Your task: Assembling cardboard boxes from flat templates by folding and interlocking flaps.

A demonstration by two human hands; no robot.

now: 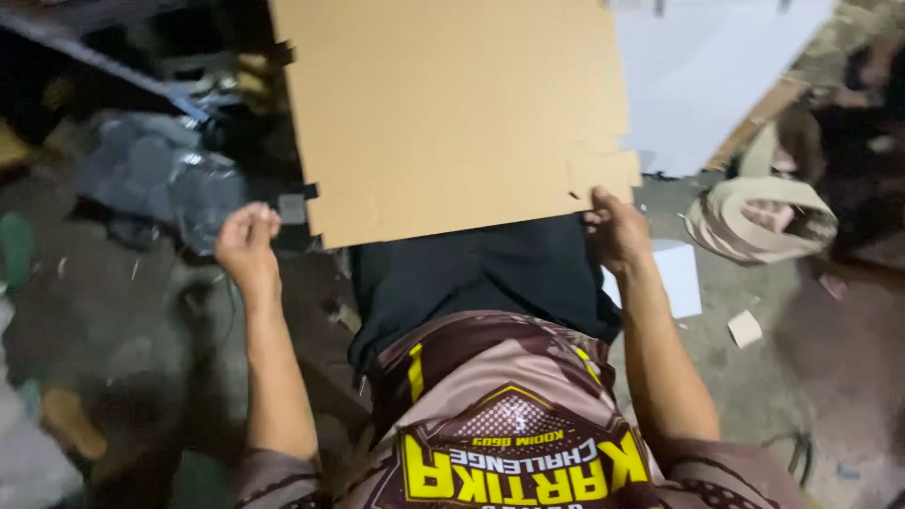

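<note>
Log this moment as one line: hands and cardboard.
right hand: grips cardboard sheet edge | left hand: closed, off sheet | sheet: over lap

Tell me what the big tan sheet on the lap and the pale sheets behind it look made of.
Tan sheet: looks like corrugated cardboard, matte brown, with die-cut slots and tabs along its edges; the right hand holds its lower corner. Pale sheets: probably white-faced board or paper, smooth and flat; a brown edge underneath hints at cardboard, but blur leaves it open. The left hand is closed beside the tan sheet's left corner.

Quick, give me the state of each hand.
Left hand: curled shut, holding nothing visible, beside the cardboard sheet.
Right hand: gripping the cardboard sheet's corner.
</note>
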